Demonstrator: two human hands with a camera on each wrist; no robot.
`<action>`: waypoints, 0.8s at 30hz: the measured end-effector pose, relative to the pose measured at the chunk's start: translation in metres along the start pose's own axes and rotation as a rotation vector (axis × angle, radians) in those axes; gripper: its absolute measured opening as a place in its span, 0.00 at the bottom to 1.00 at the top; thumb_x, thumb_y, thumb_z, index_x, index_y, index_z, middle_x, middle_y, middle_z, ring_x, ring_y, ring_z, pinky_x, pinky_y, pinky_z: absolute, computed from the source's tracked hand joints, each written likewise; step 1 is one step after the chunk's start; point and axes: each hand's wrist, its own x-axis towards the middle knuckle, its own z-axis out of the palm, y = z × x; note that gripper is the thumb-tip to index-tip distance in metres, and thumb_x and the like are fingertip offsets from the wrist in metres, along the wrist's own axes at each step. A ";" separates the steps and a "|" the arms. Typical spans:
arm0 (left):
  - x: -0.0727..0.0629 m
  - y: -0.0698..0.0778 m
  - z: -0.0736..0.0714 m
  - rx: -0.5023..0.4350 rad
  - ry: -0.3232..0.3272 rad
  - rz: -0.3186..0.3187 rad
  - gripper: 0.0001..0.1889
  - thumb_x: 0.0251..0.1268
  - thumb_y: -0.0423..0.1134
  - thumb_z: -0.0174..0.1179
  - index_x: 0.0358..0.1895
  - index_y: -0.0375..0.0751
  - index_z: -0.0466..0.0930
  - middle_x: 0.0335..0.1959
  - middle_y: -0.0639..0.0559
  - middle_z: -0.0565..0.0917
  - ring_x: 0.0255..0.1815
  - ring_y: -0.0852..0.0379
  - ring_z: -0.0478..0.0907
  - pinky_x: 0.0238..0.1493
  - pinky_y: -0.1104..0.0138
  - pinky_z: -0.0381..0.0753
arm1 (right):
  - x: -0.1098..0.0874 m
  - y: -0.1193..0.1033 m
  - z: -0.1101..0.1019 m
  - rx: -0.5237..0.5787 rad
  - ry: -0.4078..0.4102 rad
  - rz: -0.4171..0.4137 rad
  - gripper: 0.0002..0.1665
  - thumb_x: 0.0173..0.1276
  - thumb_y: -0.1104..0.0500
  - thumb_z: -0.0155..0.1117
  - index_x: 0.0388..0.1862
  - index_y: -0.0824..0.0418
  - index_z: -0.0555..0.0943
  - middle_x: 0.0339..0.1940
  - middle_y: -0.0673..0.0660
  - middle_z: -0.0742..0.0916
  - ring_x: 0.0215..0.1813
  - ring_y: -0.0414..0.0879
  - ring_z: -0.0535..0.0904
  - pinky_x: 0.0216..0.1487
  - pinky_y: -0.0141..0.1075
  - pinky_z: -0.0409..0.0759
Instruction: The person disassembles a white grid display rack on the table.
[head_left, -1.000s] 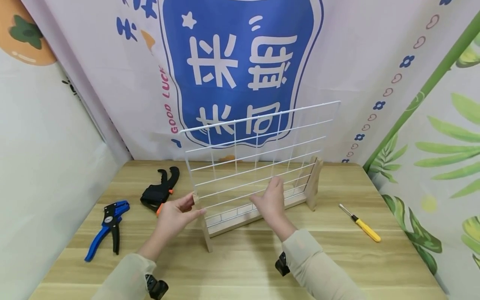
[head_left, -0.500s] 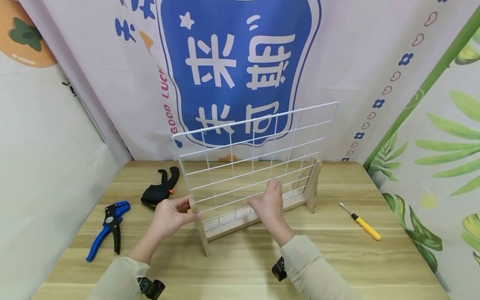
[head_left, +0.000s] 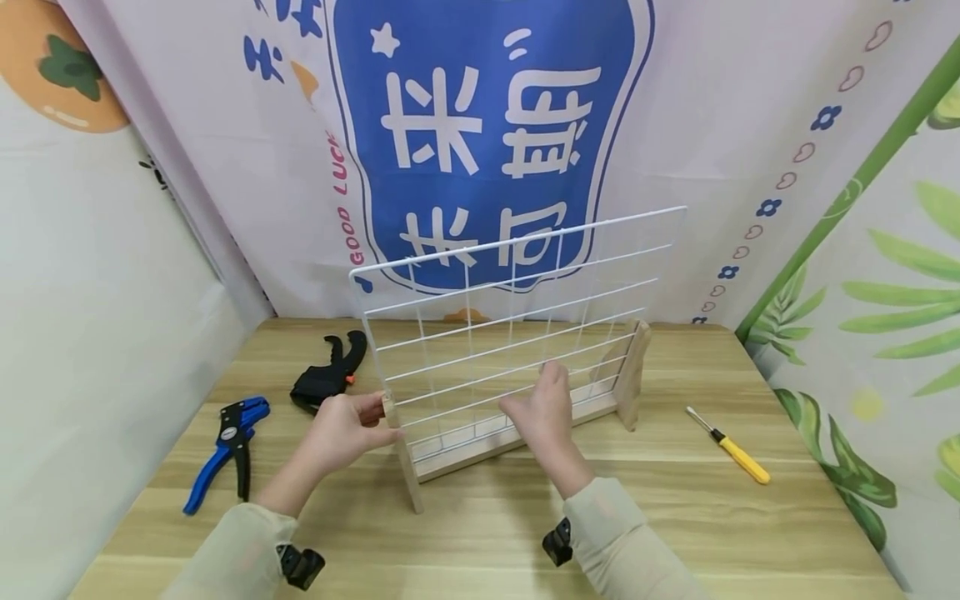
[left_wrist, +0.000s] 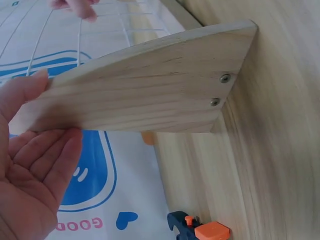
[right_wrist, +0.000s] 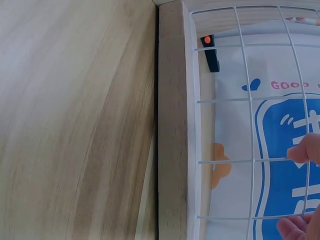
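Note:
A white wire grid panel [head_left: 513,292] stands upright in a wooden stand, slotted above its base bar [head_left: 468,458]. My left hand [head_left: 347,433] pinches the upper end of the left wooden side piece [left_wrist: 150,82], thumb on one edge and fingers on the other. Two screw heads [left_wrist: 225,78] show low on that piece. My right hand [head_left: 542,410] holds the grid's wires near the middle, its thumb and fingertips [right_wrist: 306,149] at the wires in the right wrist view. At the far end stands the right wooden side piece [head_left: 632,375].
Blue-handled wire strippers [head_left: 227,446] lie at the left of the wooden table [head_left: 480,550]. Behind them is a black clamp-like tool [head_left: 330,375] with orange parts. A yellow-handled screwdriver [head_left: 727,446] lies at the right. A printed curtain [head_left: 697,108] hangs behind the table.
The left end of the stand and grid has shifted slightly left and toward me, with my left hand on it. My right hand keeps its place on the grid.

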 end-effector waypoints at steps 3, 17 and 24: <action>0.000 0.001 0.002 0.017 0.012 0.019 0.34 0.50 0.42 0.70 0.58 0.26 0.71 0.53 0.33 0.77 0.49 0.43 0.80 0.45 0.58 0.82 | 0.001 -0.001 -0.002 -0.001 -0.008 -0.009 0.40 0.37 0.58 0.75 0.46 0.66 0.63 0.42 0.59 0.71 0.36 0.52 0.69 0.39 0.40 0.77; -0.002 0.000 0.002 0.035 0.033 0.053 0.29 0.50 0.39 0.69 0.56 0.27 0.74 0.51 0.33 0.78 0.47 0.42 0.81 0.43 0.59 0.83 | 0.004 -0.001 -0.001 -0.062 0.009 -0.054 0.43 0.37 0.55 0.78 0.47 0.69 0.63 0.43 0.63 0.71 0.38 0.56 0.73 0.43 0.44 0.80; -0.003 0.000 0.003 0.027 0.035 0.054 0.28 0.50 0.38 0.69 0.55 0.27 0.75 0.50 0.33 0.79 0.46 0.42 0.81 0.43 0.59 0.83 | 0.006 0.000 -0.002 -0.057 0.002 -0.053 0.44 0.37 0.55 0.77 0.48 0.69 0.62 0.45 0.64 0.71 0.40 0.57 0.73 0.45 0.45 0.80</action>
